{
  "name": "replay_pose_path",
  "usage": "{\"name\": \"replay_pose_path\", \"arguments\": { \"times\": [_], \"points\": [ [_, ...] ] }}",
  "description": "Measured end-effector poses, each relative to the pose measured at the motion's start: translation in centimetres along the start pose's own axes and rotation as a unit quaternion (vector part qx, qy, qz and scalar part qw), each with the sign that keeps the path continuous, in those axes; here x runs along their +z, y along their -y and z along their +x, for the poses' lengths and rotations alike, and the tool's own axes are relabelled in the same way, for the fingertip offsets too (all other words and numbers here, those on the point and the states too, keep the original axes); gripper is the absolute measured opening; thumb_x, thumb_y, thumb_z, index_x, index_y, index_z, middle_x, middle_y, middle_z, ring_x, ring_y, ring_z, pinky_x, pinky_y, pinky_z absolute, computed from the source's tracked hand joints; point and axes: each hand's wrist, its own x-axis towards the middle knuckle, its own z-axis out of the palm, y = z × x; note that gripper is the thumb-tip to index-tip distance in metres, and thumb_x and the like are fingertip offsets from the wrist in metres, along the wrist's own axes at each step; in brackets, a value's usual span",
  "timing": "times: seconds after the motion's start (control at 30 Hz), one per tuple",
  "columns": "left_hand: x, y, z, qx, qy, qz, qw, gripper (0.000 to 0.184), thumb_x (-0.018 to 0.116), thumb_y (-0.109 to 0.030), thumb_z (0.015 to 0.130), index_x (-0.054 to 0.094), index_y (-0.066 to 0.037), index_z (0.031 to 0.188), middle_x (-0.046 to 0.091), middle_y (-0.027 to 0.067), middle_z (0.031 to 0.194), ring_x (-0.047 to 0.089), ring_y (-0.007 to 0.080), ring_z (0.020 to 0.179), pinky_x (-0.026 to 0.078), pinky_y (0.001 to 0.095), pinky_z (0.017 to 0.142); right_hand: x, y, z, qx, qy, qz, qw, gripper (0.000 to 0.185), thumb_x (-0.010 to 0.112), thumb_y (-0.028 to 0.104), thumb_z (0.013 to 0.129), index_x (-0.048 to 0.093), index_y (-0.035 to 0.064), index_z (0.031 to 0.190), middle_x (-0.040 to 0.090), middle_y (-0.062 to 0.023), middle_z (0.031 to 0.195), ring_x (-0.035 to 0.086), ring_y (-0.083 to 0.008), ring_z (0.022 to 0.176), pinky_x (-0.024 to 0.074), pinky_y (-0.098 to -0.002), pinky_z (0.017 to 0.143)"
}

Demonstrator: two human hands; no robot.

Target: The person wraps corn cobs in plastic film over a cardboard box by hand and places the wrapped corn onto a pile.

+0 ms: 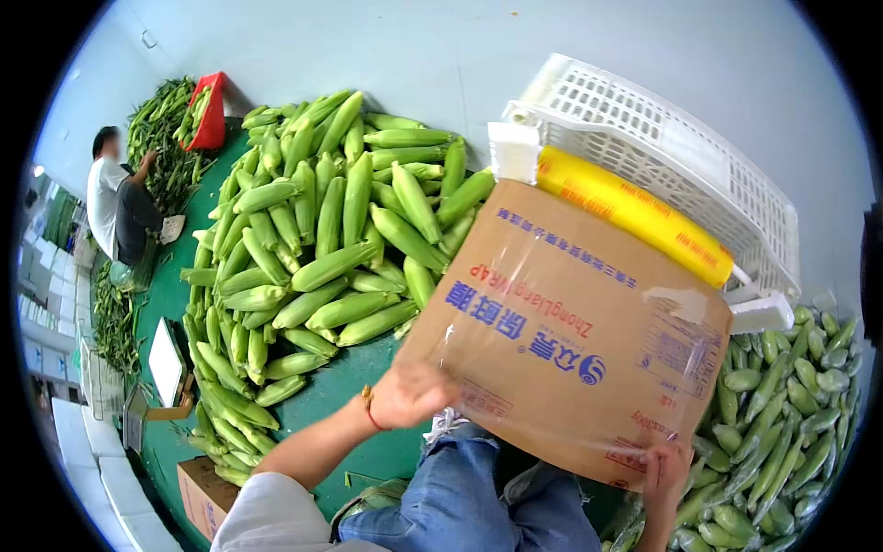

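Observation:
A brown cardboard box (543,304) with blue and red print is in front of me, its top tilted in view. Clear plastic wrap (676,299), seen by its shine, lies over the board and runs from a yellow roll (635,216) at its far edge. My left hand (414,396) is closed at the near left corner, a little smeared, and appears to grip the film's edge. At the near right corner, my right hand (666,471) has its fingers pinched together on the film. No corn is in either hand.
A large pile of green corn (322,221) lies on the green floor (368,451) to my left. Wrapped corn (773,423) is heaped at right. White plastic crates (671,138) stand behind the roll. A scale (167,363) and a seated person (115,198) are farther left.

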Motion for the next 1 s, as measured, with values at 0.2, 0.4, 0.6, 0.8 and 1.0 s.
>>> {"name": "replay_pose_path", "arguments": {
  "times": [0.2,0.4,0.6,0.8,1.0],
  "points": [
    [-1.1,11.8,-9.5,-0.32,-0.186,0.26,0.892,0.057,0.071,-0.01,0.075,0.05,-0.007,0.128,0.054,0.0214,0.123,0.05,0.0416,0.112,0.041,0.0472,0.097,2.4,2.9,-2.4,0.267,0.019,0.291,0.919,0.009,0.059,0.006,0.091,0.062,-0.0001,0.085,0.063,-0.0074,0.074,0.058,-0.0144,0.066,0.0471,-0.0275,0.063],
    [-5.6,24.1,-14.5,-0.57,0.198,0.297,0.74,0.084,0.078,-0.021,0.074,0.034,-0.012,0.144,0.05,0.017,0.132,0.05,0.038,0.119,0.045,0.0438,0.095,1.1,2.9,-1.1,0.316,0.09,0.313,0.891,0.012,0.056,0.006,0.093,0.059,-0.0014,0.102,0.068,-0.009,0.083,0.06,-0.0138,0.064,0.0497,-0.0267,0.061],
    [-5.9,18.2,-9.1,-0.505,-0.2,0.12,0.831,0.076,0.079,-0.017,0.072,0.039,-0.005,0.136,0.059,0.0187,0.119,0.057,0.0378,0.108,0.046,0.0443,0.091,0.1,5.0,-1.2,0.303,0.077,0.26,0.913,0.023,0.059,0.01,0.092,0.055,0.0011,0.113,0.068,-0.0125,0.093,0.067,-0.0225,0.075,0.0528,-0.0342,0.068],
    [-2.6,-2.5,11.2,0.002,0.017,0.127,0.992,0.057,0.079,-0.02,0.061,0.064,-0.02,0.116,0.06,0.0054,0.106,0.059,0.0249,0.091,0.049,0.0385,0.075,2.0,5.2,-1.8,0.23,0.042,0.12,0.965,0.013,0.06,0.008,0.092,0.062,-0.0005,0.102,0.067,-0.0118,0.091,0.067,-0.0204,0.088,0.0525,-0.035,0.076],
    [5.9,-4.8,15.9,0.052,0.172,0.033,0.983,0.065,0.076,-0.03,0.068,0.056,-0.019,0.129,0.059,0.006,0.105,0.061,0.026,0.093,0.051,0.0393,0.079,-1.6,6.9,0.2,0.24,-0.079,0.41,0.876,0.022,0.06,0.012,0.091,0.057,0.0012,0.109,0.062,-0.0172,0.109,0.061,-0.0332,0.098,0.0475,-0.0406,0.087]
  ]
}}
